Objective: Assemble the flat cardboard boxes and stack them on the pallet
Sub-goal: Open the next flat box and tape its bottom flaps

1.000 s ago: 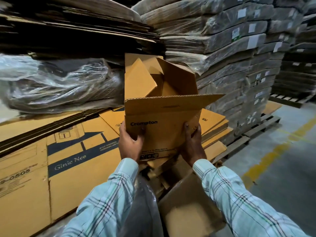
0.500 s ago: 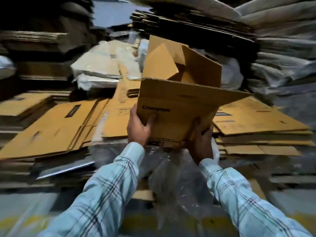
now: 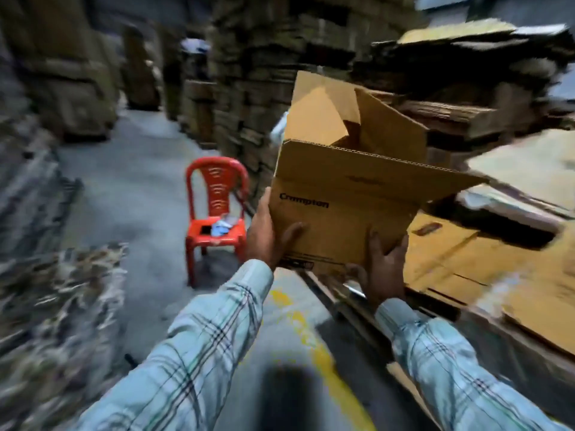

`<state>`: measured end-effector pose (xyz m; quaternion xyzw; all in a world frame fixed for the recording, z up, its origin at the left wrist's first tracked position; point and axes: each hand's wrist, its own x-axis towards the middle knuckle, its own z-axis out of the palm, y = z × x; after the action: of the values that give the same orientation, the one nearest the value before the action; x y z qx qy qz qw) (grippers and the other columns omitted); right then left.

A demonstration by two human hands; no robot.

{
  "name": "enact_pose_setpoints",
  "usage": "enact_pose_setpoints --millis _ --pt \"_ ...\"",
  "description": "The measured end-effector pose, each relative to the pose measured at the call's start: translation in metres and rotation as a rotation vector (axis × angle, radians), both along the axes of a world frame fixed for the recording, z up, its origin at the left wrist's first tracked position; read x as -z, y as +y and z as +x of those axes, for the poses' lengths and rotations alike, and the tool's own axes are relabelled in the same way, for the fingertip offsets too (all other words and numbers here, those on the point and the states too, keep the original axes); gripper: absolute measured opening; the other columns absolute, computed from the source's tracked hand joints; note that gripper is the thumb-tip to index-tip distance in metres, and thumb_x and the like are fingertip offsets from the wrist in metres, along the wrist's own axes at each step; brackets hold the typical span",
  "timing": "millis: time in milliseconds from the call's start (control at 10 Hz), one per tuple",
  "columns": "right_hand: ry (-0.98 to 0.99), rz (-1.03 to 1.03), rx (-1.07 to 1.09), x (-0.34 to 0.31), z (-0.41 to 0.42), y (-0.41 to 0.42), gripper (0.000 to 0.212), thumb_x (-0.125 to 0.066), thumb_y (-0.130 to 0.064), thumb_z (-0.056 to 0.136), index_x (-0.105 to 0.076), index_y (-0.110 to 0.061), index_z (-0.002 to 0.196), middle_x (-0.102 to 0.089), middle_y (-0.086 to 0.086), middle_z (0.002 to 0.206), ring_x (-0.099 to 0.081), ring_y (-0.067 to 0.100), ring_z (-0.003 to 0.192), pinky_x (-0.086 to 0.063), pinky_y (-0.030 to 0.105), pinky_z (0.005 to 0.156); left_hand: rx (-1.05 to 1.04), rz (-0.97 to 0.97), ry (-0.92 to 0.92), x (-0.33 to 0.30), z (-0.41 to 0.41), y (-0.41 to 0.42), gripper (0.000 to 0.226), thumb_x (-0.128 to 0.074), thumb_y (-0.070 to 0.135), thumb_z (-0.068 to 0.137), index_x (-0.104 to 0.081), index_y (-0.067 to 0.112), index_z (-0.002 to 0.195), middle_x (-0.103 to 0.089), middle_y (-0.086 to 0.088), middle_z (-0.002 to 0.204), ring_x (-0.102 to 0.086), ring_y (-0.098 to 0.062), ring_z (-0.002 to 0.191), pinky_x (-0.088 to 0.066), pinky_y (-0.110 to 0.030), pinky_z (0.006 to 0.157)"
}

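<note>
Head view: both hands (image 3: 329,253) grip an open-topped box (image 3: 339,219) printed "Crompton".

Single head-worn view, angled forward and down, close over outstretched arms

The box (image 3: 345,209) is matt brown corrugated cardboard, its fluted edge showing along the open flaps, with dark print on the smooth front face. The chair (image 3: 216,213) is glossy red moulded plastic. The sleeves (image 3: 199,346) are woven checked cloth, pale and soft-looking. The floor (image 3: 140,194) is dull grey concrete with a worn yellow painted line (image 3: 308,331). Flat sheets (image 3: 497,275) beside it are matt yellowish cardboard.
</note>
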<state>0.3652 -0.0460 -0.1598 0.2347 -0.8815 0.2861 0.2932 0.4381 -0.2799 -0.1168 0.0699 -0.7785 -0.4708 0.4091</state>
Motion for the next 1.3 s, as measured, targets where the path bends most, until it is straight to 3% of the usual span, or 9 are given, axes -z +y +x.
enact_pose_setpoints --millis 200,400,500,700,800,900,1000,1100,1300 --pt "-0.118 0.053 -0.486 0.013 0.010 -0.229 0.090 -0.066 -0.045 0.079 -0.011 -0.031 0.149 -0.013 0.045 0.143 -0.022 0.056 0.132 -0.026 0.049 0.110 -0.567 0.024 -0.053 0.022 0.115 -0.159 0.091 -0.074 0.056 0.069 -0.032 0.024 0.143 -0.058 -0.003 0.131 -0.057 -0.026 0.116 -0.049 -0.035 0.089" --pt "-0.186 0.189 -0.978 0.034 0.082 -0.396 0.075 -0.059 -0.038 0.085 -0.020 -0.028 0.149 -0.025 0.014 0.153 -0.038 0.039 0.132 -0.033 0.045 0.108 -1.045 0.071 -0.118 0.047 0.241 -0.220 0.090 -0.070 0.055 0.075 -0.032 0.013 0.144 -0.059 -0.010 0.129 -0.058 -0.029 0.114 -0.050 -0.039 0.089" --pt "-0.254 0.196 -1.143 0.047 0.123 -0.438 0.078 -0.045 -0.082 0.076 -0.021 -0.048 0.141 -0.040 -0.006 0.147 -0.052 0.028 0.123 -0.046 0.054 0.097 -1.293 0.134 -0.207 0.069 0.284 -0.228 0.083 -0.074 0.043 0.078 -0.033 0.011 0.144 -0.056 -0.013 0.129 -0.056 -0.031 0.114 -0.046 -0.035 0.089" --pt "-0.151 0.429 -1.401 0.110 0.168 -0.479 0.110 0.002 -0.088 0.066 -0.031 -0.018 0.143 -0.032 0.021 0.144 -0.046 0.047 0.122 -0.045 0.056 0.094 -1.476 0.289 -0.240 0.122 0.337 -0.210 0.079 -0.072 0.045 0.079 -0.033 0.019 0.144 -0.058 -0.007 0.133 -0.057 -0.026 0.117 -0.048 -0.041 0.096" --pt "-0.111 0.436 -1.331 0.124 0.182 -0.487 0.084 -0.039 -0.089 0.071 -0.026 -0.045 0.141 -0.050 -0.003 0.139 -0.055 0.025 0.118 -0.044 0.048 0.101 -1.549 0.449 -0.299 0.157 0.345 -0.196 0.080 -0.072 0.042 0.078 -0.034 0.012 0.141 -0.058 -0.014 0.130 -0.058 -0.033 0.115 -0.047 -0.040 0.095" --pt "-0.146 0.470 -1.444 0.134 0.178 -0.499 0.081 -0.038 -0.088 0.072 -0.022 -0.049 0.141 -0.045 -0.003 0.143 -0.054 0.029 0.120 -0.043 0.051 0.101 -1.543 0.552 -0.299 0.178 0.341 -0.189 0.072 -0.073 0.032 0.081 -0.034 0.011 0.138 -0.057 -0.015 0.129 -0.057 -0.032 0.115 -0.044 -0.033 0.095" --pt "-0.101 0.546 -1.560 0.138 0.179 -0.492 0.070 -0.017 -0.070 0.084 -0.018 -0.038 0.147 -0.019 0.012 0.154 -0.039 0.042 0.131 -0.040 0.053 0.103 -1.586 0.635 -0.224 0.183 0.342 -0.188 0.080 -0.066 0.062 0.070 -0.035 0.024 0.133 -0.060 -0.007 0.127 -0.059 -0.027 0.113 -0.048 -0.043 0.096" --pt "-0.217 0.405 -1.642 0.142 0.175 -0.491 0.086 -0.065 -0.031 0.088 -0.002 -0.044 0.145 -0.003 0.024 0.155 -0.032 0.047 0.133 -0.041 0.052 0.104 -1.607 0.636 -0.273 0.173 0.343 -0.185 0.073 -0.065 0.060 0.075 -0.037 0.023 0.132 -0.061 -0.008 0.125 -0.060 -0.029 0.110 -0.048 -0.042 0.092" --pt "-0.261 0.588 -1.561 0.139 0.164 -0.486 0.066 -0.047 -0.040 0.089 -0.027 -0.011 0.145 -0.034 0.026 0.142 -0.046 0.042 0.120 -0.042 0.048 0.096 -1.606 0.440 -0.553 0.160 0.350 -0.175 0.054 -0.063 0.023 0.087 -0.043 0.008 0.135 -0.065 -0.022 0.110 -0.063 -0.041 0.096 -0.048 -0.040 0.073"
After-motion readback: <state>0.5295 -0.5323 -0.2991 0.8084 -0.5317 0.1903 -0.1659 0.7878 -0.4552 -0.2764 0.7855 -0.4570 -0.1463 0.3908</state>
